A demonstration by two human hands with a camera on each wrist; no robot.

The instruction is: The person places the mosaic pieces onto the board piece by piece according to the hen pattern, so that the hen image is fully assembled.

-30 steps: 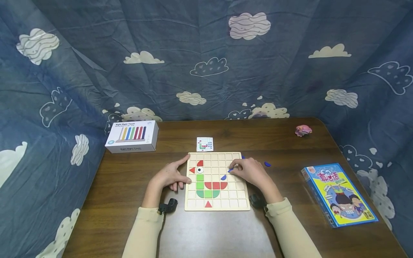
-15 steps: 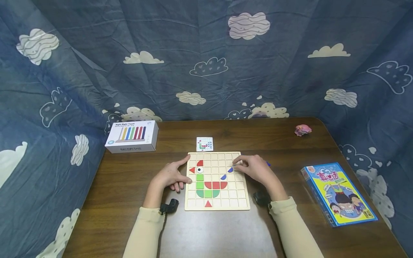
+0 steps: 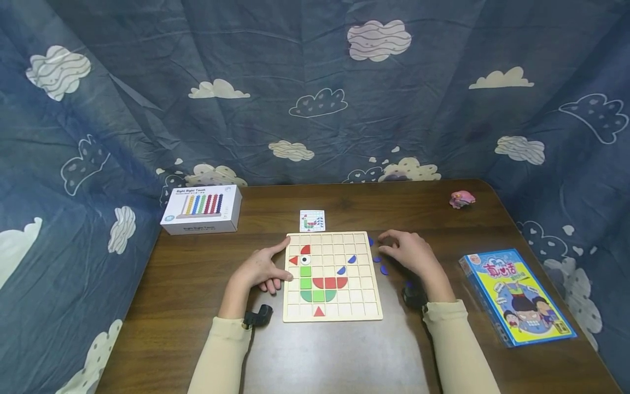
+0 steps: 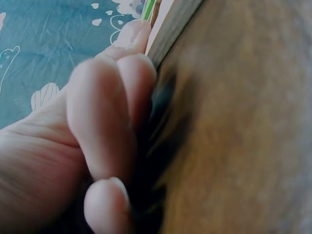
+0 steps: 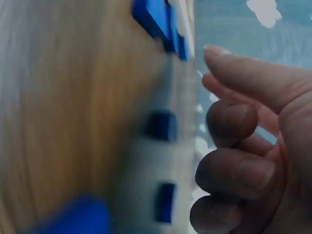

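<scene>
A wooden grid board (image 3: 356, 296) lies on the table, bearing red, green and blue pieces in a bird-like pattern. On its right half sit two blue half-circles, an upper one (image 3: 351, 259) and a lower one (image 3: 341, 270). My left hand (image 3: 261, 268) touches the board's left edge with thumb and index finger spread; its other fingers are curled below. Off the right edge hovers my right hand (image 3: 410, 253), thumb and index apart with nothing between them. Near its fingertips lie several loose blue pieces (image 3: 384, 270). Blue pieces (image 5: 166, 202) also appear in the right wrist view, partly blurred.
A small pattern card (image 3: 312, 221) lies behind the board. At the back left stands a white abacus box (image 3: 199, 210). A yellow and blue game box (image 3: 519, 298) is on the right, with a pink toy (image 3: 462, 199) behind it. A cloud-print curtain (image 3: 315, 131) surrounds the table.
The right hand has let go of the upper blue half-circle on the board and moved right, off the board, uncovering loose blue pieces. The left hand has stayed at the left edge.
</scene>
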